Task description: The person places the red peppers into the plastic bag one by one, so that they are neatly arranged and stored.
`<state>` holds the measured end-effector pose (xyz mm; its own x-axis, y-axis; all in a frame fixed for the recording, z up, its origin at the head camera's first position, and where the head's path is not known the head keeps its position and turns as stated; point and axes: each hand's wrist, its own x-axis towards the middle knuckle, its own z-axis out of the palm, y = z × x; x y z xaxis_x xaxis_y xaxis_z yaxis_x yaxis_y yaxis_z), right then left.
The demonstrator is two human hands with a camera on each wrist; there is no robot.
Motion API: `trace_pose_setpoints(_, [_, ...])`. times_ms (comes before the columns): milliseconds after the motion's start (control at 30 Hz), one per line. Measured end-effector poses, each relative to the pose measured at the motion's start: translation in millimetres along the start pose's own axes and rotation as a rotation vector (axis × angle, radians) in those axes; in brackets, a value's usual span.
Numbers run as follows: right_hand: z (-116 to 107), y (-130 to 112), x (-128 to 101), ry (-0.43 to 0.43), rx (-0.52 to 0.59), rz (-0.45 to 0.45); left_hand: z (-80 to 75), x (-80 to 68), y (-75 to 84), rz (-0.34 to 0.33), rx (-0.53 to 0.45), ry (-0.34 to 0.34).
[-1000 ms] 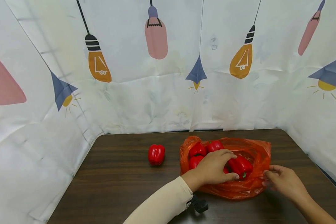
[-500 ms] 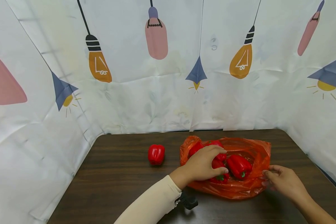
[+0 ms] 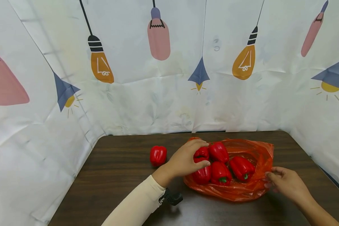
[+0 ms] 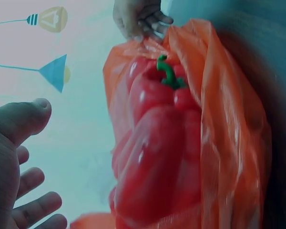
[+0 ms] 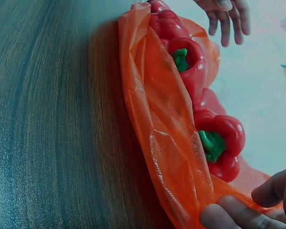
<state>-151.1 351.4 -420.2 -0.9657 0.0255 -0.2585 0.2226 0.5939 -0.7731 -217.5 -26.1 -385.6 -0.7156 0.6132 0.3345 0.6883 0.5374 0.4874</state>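
An orange plastic bag (image 3: 237,193) lies spread on the table with several red bell peppers (image 3: 221,173) inside its mouth. My right hand (image 3: 288,184) pinches the bag's right edge between thumb and fingers, as the right wrist view also shows. Over the bag's left side hovers my left hand (image 3: 183,158), its fingers spread and nothing held. In the left wrist view the thumb and fingers stand apart from the peppers. A single bell pepper (image 3: 158,156) sits outside the bag, beyond the left hand and to its left.
The dark wooden table (image 3: 115,175) reaches back to a white curtain (image 3: 124,103) printed with lamps and bulbs. A black camera strap (image 3: 170,197) is on the left wrist. The table's right edge runs close beside the right forearm.
My left hand has moved left from over the middle of the bag, uncovering the peppers there. The right hand keeps its pinch on the bag edge, and the lone pepper has stayed put.
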Motion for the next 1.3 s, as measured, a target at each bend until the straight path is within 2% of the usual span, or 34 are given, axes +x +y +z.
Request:
trace_pose_setpoints(233, [-1, 1, 1, 0.004, -0.004, 0.003, -14.2, -12.9, -16.1, -0.056, -0.02, 0.035])
trace_pose_setpoints(533, [-1, 0, 0, 0.007, -0.011, 0.001, -27.7, -30.2, -42.9, -0.054, 0.003, 0.12])
trace_pose_setpoints(667, [-1, 0, 0, 0.004, -0.006, -0.001, -33.0, -38.8, -51.3, -0.09, 0.014, 0.136])
trace_pose_setpoints(800, [-1, 1, 0, -0.001, 0.001, 0.004, -38.4, -47.2, -59.2, -0.144, 0.023, 0.134])
trace_pose_setpoints(1100, [-1, 3, -1, 0.003, 0.006, 0.003, -50.0, -58.9, -75.4, -0.209, 0.007, 0.112])
trace_pose_setpoints(1300, [-1, 2, -1, 0.001, 0.0, 0.003, -57.8, -70.1, -86.8, -0.295, -0.032, 0.092])
